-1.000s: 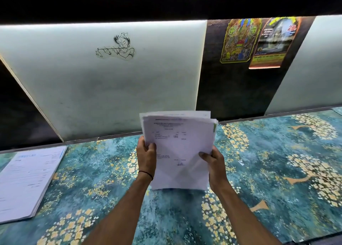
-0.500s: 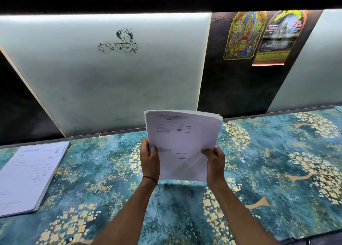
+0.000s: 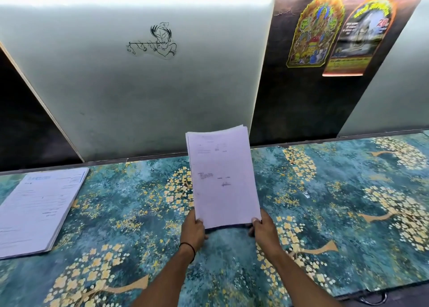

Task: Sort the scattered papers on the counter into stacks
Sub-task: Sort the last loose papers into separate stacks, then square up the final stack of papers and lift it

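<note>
I hold a squared-up bundle of white printed papers over the middle of the counter, its long side running away from me. My left hand grips the bundle's near left corner, thumb on top. My right hand grips the near right corner. A second stack of printed papers lies flat on the counter at the far left, apart from both hands.
The counter is covered by a teal cloth with yellow flower trees. Behind it stand a pale panel with a line drawing and a dark panel with two colourful posters. A cable lies at the cloth's near right edge.
The bundle has gone from upright, held at mid-height, to tilted flat and lower over the counter. Both hands have slid down to its near corners. The sheet edges now line up.
</note>
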